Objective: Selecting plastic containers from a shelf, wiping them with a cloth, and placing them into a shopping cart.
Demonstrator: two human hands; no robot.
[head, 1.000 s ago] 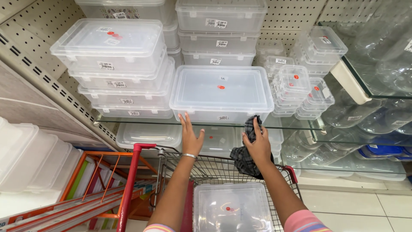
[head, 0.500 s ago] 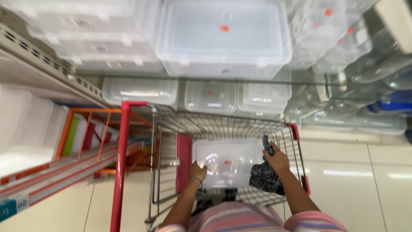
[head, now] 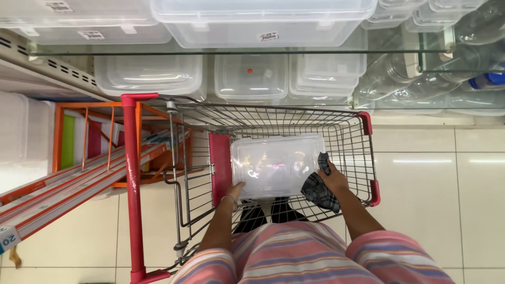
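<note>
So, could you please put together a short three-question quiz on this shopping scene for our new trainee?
1. True or false: the clear plastic container lies inside the wire trolley.
2. Which hand grips a dark checked cloth? A) left hand B) right hand C) neither
3. Fill in: the shelf above the trolley, loaded with clear boxes, is made of ____.

Key
1. True: it rests in the basket, with the left hand at its near edge.
2. B: the right hand holds the cloth against the container's right end.
3. Glass.
</note>
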